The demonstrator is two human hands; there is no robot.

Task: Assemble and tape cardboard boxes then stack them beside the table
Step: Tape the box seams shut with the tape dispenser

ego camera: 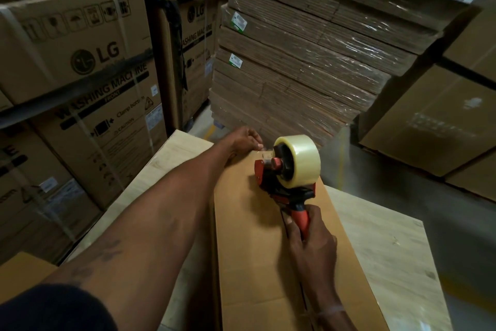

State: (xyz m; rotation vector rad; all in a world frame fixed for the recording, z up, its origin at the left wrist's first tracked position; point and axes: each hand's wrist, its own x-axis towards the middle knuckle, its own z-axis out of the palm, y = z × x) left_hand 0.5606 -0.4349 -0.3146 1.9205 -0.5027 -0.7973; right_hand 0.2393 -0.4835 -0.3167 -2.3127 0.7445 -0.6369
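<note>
Right hand [311,239] grips the tape dispenser [288,169] on the box [249,223] lying on the table [375,236]; left hand [245,140], fingers seemingly curled over the far edge, steadies it. I'd worry tape wanders off the seam if that hold slips.

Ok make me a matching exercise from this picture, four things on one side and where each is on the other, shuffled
Things:
1. left hand
2. right hand
3. tape roll
4. box

Places:
A. lying on the table
B. on the box's far edge
C. round the dispenser handle
D. mounted on the dispenser

Pairs: 1-B, 2-C, 3-D, 4-A
</note>
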